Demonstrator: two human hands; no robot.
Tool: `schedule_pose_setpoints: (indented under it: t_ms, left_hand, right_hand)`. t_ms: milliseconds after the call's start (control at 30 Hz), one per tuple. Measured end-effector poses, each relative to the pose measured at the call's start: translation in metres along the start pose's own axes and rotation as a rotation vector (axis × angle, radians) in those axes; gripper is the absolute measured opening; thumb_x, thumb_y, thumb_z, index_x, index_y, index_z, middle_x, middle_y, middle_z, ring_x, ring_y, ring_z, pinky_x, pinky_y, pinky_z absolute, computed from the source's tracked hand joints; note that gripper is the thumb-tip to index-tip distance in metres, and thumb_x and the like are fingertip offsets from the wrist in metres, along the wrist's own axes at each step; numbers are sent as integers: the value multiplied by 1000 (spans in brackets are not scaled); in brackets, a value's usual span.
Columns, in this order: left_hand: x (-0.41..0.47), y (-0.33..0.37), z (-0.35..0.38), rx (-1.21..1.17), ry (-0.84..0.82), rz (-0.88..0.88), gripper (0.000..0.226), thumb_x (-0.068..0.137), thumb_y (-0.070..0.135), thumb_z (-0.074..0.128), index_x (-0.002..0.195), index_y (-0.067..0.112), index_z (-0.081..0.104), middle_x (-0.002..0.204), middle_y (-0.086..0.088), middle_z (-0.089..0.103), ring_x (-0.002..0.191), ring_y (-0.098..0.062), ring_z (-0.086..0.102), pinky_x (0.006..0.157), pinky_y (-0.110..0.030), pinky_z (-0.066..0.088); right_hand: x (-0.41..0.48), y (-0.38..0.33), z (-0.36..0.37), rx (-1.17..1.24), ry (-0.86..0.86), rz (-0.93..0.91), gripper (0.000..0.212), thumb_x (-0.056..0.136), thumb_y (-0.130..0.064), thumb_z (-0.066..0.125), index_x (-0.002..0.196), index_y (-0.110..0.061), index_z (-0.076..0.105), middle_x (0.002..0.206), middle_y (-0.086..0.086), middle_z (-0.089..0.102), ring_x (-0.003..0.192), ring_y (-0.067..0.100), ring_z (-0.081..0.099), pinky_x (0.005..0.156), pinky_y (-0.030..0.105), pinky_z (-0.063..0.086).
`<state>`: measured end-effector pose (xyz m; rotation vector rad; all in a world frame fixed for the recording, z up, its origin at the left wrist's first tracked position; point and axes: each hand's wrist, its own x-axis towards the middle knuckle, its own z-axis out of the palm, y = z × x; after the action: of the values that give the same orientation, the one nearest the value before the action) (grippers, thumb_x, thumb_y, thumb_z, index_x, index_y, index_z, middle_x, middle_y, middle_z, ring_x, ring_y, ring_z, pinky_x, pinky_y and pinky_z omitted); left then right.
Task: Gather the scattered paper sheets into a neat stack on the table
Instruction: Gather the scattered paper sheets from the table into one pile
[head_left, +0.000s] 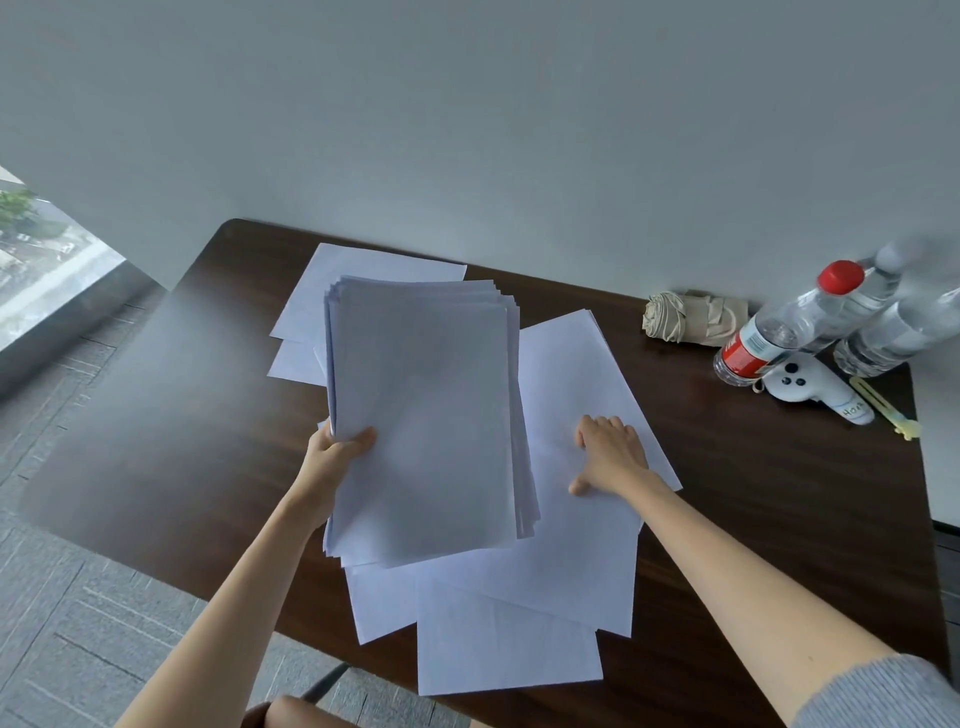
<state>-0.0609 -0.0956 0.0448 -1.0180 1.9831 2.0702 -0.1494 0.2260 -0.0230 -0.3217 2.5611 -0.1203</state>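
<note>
The stack (421, 415) covers the fingers of the left hand (332, 452), so only the thumb shows, and hides much of the loose sheets (571, 519) beneath. The far right bottle (893, 317) is blurred at its top. Handwriting on the controller (810, 387) is too small to read.

Two water bottles (795, 325), white controller (800, 387).

A thick, slightly fanned stack of plain white paper sheets (421, 415) rises tilted from the left hand (337, 449), which pinches its left edge. Other loose white sheets (561, 374) lie flat and overlapping under the right hand (610, 457) and beneath the stack.
</note>
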Motion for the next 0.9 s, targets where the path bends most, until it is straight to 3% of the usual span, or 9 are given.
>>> schedule_pose_setpoints:
  t_ms: [67, 133, 267, 333, 433, 500, 567, 733, 900]
  left_hand:
    - [3, 1, -1, -15, 11, -7, 26, 76, 5, 73, 98, 16, 66, 92, -8, 67, 66, -16, 68, 55, -26, 57]
    - [6, 1, 0, -21, 25, -16, 21, 86, 1, 66, 102, 14, 65, 92, -9, 67, 66, -16, 68, 54, -26, 56]
    - [8, 2, -2, -20, 44, -23, 22, 91, -2, 60, 101, 17, 65, 85, -4, 69, 63, -14, 69, 57, -29, 56]
    - [9, 5, -3, -24, 48, -26, 22, 91, -1, 61, 101, 17, 64, 86, -5, 69, 66, -17, 68, 59, -31, 55]
    - [10, 9, -2, -45, 57, -33, 20, 91, -1, 60, 100, 16, 64, 83, -5, 68, 66, -19, 66, 60, -31, 54]
    - [12, 11, -2, -66, 55, -39, 19, 91, 0, 60, 100, 16, 64, 84, -4, 69, 67, -20, 66, 61, -32, 55]
    - [14, 12, 0, -81, 54, -38, 20, 90, 0, 61, 103, 15, 64, 84, -4, 69, 68, -20, 66, 61, -32, 55]
    - [21, 11, 9, -86, 55, -57, 20, 90, 0, 62, 102, 15, 65, 81, -3, 70, 62, -16, 68, 57, -30, 56]
    - [30, 5, 20, -68, 13, -91, 18, 91, 2, 61, 96, 18, 67, 74, 2, 73, 64, -16, 68, 63, -32, 54]
  right_hand:
    - [1, -2, 0, 16, -13, 17, 47, 64, -36, 83, 94, -21, 49, 111, 1, 50, 104, 21, 46, 85, 27, 36]
    - [1, -2, 2, 13, -3, 27, 44, 64, -33, 83, 92, -21, 51, 109, 1, 47, 100, 20, 46, 80, 26, 37]
    - [-2, -4, 5, 130, -79, -28, 47, 73, -18, 77, 110, -16, 49, 111, 0, 56, 91, 21, 57, 70, 27, 40]
    - [1, -2, 6, 306, -101, -30, 36, 77, -13, 70, 110, -9, 54, 108, 3, 62, 94, 28, 62, 68, 28, 41]
    - [12, 9, -7, 644, -34, 99, 25, 82, -22, 65, 85, 1, 59, 83, 16, 64, 77, 35, 64, 61, 30, 38]
    - [18, 18, -19, 748, 52, 161, 33, 86, -24, 62, 64, -6, 43, 64, 12, 47, 59, 28, 49, 59, 30, 31]
    - [21, 26, -29, 805, 162, 212, 43, 87, -19, 61, 61, -17, 27, 59, 2, 30, 56, 18, 32, 58, 30, 21]
    - [20, 47, -25, 804, 236, 337, 32, 83, -13, 63, 65, -12, 37, 62, 7, 36, 59, 19, 35, 55, 30, 20]
    - [15, 52, -11, 554, 275, 448, 29, 81, -19, 70, 66, -9, 47, 66, 6, 50, 58, 20, 46, 51, 28, 31]
